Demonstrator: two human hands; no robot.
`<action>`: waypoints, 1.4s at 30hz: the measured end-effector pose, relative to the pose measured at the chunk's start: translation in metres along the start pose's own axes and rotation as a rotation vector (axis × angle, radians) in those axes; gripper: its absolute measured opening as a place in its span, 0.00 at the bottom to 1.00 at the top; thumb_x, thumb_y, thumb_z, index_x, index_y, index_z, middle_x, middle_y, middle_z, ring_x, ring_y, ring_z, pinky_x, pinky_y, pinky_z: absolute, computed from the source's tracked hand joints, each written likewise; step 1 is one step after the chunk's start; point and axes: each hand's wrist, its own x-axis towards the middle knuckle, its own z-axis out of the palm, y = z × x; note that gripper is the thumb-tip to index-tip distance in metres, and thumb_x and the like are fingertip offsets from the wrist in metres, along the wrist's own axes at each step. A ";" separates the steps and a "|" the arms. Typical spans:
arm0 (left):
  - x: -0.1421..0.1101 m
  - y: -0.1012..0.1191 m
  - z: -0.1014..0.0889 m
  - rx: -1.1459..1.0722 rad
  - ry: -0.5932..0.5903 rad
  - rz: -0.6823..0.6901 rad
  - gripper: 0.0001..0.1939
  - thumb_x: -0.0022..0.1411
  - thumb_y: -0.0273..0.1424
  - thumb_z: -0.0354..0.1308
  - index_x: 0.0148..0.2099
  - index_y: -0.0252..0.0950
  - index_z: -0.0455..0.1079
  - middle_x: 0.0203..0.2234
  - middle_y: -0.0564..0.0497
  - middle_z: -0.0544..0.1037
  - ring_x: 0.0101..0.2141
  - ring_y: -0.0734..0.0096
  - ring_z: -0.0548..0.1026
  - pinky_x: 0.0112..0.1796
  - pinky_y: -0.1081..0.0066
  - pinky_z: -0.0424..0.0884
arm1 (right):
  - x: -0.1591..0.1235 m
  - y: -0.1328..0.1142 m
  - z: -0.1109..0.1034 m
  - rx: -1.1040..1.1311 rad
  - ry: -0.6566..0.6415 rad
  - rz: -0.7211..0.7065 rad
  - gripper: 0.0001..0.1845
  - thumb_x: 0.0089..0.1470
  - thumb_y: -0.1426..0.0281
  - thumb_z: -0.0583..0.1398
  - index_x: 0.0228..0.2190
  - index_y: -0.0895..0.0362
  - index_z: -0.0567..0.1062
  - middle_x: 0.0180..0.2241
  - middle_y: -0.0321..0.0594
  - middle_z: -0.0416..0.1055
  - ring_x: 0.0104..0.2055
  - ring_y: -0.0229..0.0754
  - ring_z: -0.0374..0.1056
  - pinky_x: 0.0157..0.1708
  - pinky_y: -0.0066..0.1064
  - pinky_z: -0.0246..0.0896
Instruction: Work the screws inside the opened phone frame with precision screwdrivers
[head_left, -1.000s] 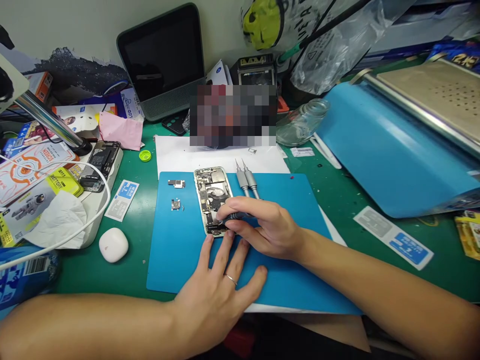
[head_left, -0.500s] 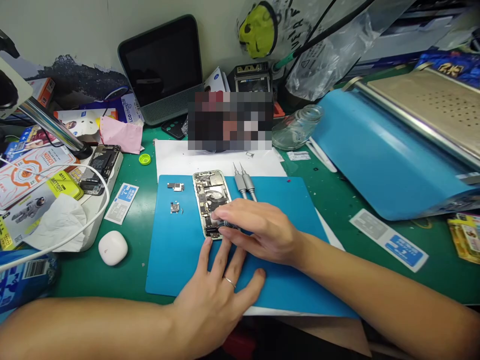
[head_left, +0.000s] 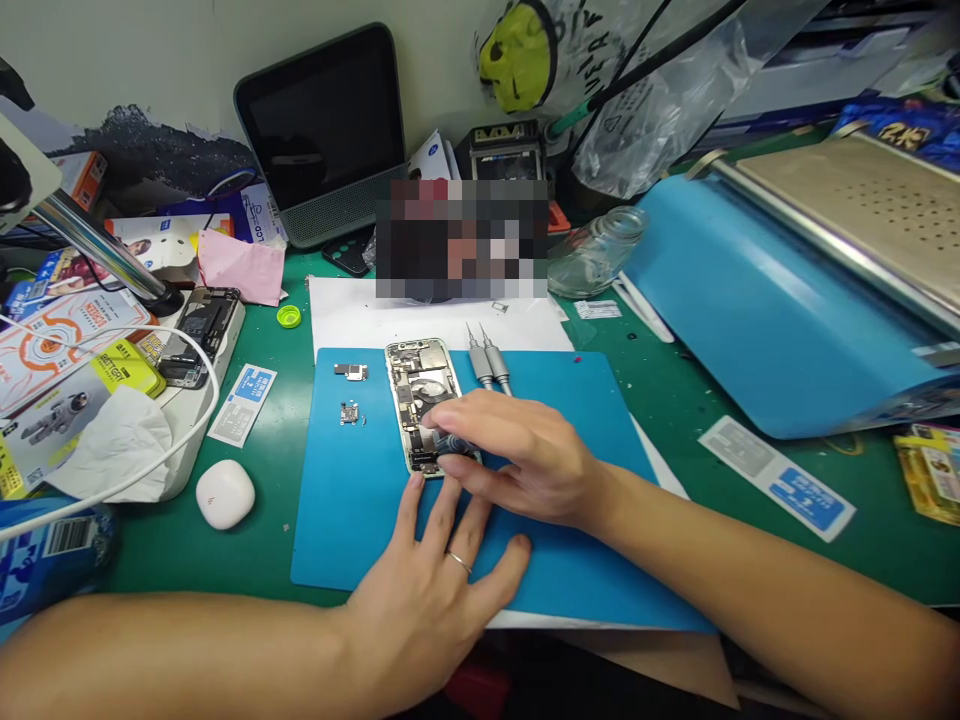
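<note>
An opened smartphone (head_left: 411,390), its inner boards and a round coil bare, lies on a blue mat (head_left: 352,530), its near end just in front of the left fingers. The left hand (head_left: 435,585), with a ring on one finger, lies palm down on the mat with its fingers spread wide; the foremost fingertips come up to the phone's near edge, though whether they press on it cannot be told. The right hand (head_left: 532,455) reaches over the lower right part of the phone, thumb and fingers closed on a dark-handled tool (head_left: 451,444). Those fingers hide most of the tool, its tip and that corner of the phone.

Two grey screwdrivers (head_left: 489,362) lie side by side, right of the phone and just beyond the right hand, tips pointing away. Left of the phone, a small metal bracket (head_left: 351,372) and a tiny circuit part (head_left: 349,412) rest apart from each other on the mat. White paper (head_left: 352,315) shows past its far edge.

On the green worktop (head_left: 161,560) to the left are a white rounded case (head_left: 226,495), a label card (head_left: 241,405) and a bright green cap (head_left: 289,317); farther right, a glass jar (head_left: 596,262) lies tipped over.
</note>
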 end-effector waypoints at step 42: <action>0.001 0.000 0.003 -0.015 0.019 0.003 0.30 0.70 0.38 0.53 0.70 0.35 0.55 0.66 0.28 0.58 0.65 0.32 0.58 0.58 0.37 0.58 | -0.004 0.004 -0.005 -0.050 -0.009 0.031 0.36 0.59 0.74 0.63 0.64 0.52 0.58 0.48 0.47 0.79 0.49 0.47 0.77 0.43 0.40 0.80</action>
